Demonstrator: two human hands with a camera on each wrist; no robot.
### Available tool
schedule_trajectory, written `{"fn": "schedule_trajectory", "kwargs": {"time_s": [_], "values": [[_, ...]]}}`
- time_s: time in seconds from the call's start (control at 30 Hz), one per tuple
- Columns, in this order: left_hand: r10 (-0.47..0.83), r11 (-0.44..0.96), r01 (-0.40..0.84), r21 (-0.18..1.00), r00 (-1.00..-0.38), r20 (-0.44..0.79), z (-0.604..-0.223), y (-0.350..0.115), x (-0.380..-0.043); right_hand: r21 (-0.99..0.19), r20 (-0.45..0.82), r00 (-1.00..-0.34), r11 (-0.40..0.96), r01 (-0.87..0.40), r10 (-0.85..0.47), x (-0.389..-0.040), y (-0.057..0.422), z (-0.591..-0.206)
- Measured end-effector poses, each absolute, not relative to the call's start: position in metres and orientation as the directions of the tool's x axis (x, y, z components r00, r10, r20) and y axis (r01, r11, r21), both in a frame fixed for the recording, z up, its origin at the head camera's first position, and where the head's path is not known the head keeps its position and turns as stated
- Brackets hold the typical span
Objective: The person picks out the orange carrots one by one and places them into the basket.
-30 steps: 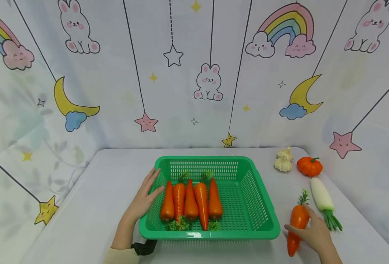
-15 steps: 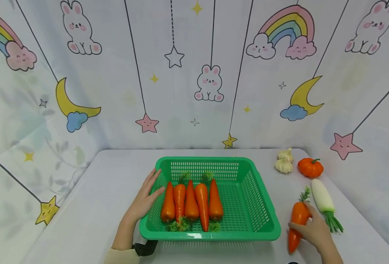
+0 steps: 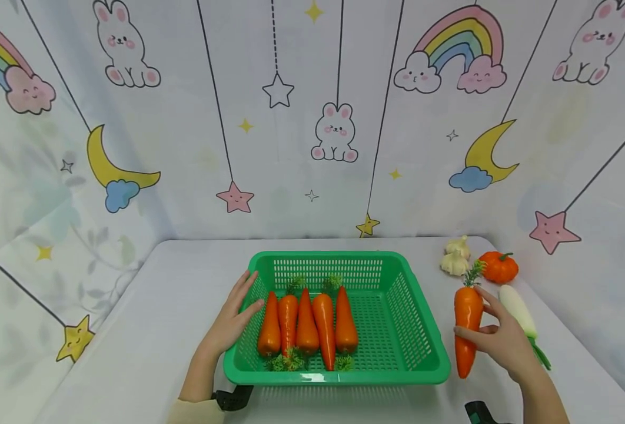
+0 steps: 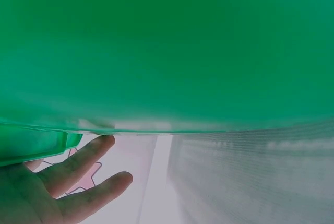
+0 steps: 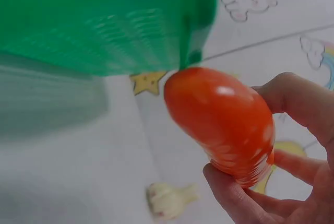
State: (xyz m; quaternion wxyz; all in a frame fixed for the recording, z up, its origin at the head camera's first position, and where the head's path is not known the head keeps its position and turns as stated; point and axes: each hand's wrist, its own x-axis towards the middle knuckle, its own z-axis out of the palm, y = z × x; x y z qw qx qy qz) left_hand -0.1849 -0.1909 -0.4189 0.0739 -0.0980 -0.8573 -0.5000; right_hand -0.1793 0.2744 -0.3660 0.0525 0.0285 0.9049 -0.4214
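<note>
In the head view a green plastic basket (image 3: 336,377) stands mid-table with several carrots (image 3: 305,330) lying side by side in its left part. My left hand (image 3: 231,320) rests on the basket's left rim, fingers extended; the left wrist view shows its fingers (image 4: 78,166) below the green wall. To the right of the basket, my right hand (image 3: 498,335) pinches another carrot (image 3: 468,312) between thumb and fingers, leafy top pointing away. The right wrist view shows this carrot (image 5: 224,119) held close to the basket's corner.
Two garlic bulbs (image 3: 455,259) and a small orange pumpkin (image 3: 499,268) lie at the table's back right. A white radish (image 3: 516,309) with green leaves is partly hidden behind my right hand. A patterned white curtain (image 3: 302,176) hangs behind the table.
My right hand has taken hold of the carrot and raised it off the table, shifting away from me and slightly left. My left hand and the basket stay in place.
</note>
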Motion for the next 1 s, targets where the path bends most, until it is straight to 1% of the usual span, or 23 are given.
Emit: {"fn": "schedule_trajectory", "kwargs": {"time_s": [0.2,0.33,0.5,0.73,0.83,1.0], "values": [[0.092,0.482,0.238,0.843,-0.971,0.221,-0.420,-0.191,-0.185,-0.760,0.069,-0.991,0.638,-0.127,-0.115,-0.185,0.257,-0.342],[0.097,0.478,0.237,0.846,-0.971,0.217,-0.419,-0.190,-0.185,-0.768,0.118,-0.977,0.608,-0.202,-0.176,-0.191,0.247,-0.333],[0.092,0.487,0.239,0.840,-0.971,0.222,-0.419,-0.190,-0.185,-0.804,0.085,-0.961,0.552,-0.223,-0.264,-0.200,0.230,-0.333],[0.097,0.482,0.241,0.842,-0.970,0.223,-0.418,-0.190,-0.185,-0.856,0.015,-0.935,0.478,-0.195,-0.355,-0.209,0.210,-0.344],[0.098,0.482,0.245,0.841,-0.969,0.227,-0.418,-0.189,-0.184,-0.854,0.004,-0.930,0.482,-0.195,-0.368,-0.213,0.204,-0.353],[0.096,0.476,0.246,0.844,-0.969,0.228,-0.417,-0.190,-0.184,-0.812,0.016,-0.919,0.531,-0.242,-0.394,-0.219,0.193,-0.367]]}}
